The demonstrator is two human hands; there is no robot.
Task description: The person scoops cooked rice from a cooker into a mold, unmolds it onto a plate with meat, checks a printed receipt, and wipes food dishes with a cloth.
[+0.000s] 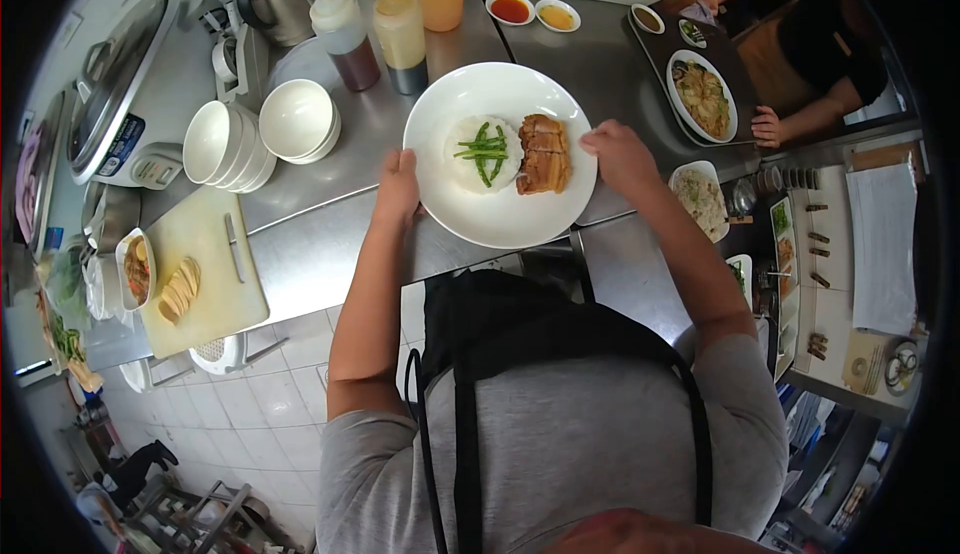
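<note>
A large white plate (455,219) is held between my two hands over the front of the steel counter. On it sit a round mound of rice (458,166), green beans (483,154) laid across the rice, and slices of browned meat (543,156) to the right. My left hand (398,186) is closed on the plate's left rim. My right hand (622,159) grips the right rim, thumb on top. The fingers under the plate are hidden on both sides.
Squeeze bottles (345,39) and stacked white bowls (232,149) stand left of the plate. A cutting board (205,254) carries a knife (234,246) and sliced food. Two sauce dishes (557,16) lie behind. At right, another person's hand (767,127) touches a dark tray (655,49) holding a noodle dish.
</note>
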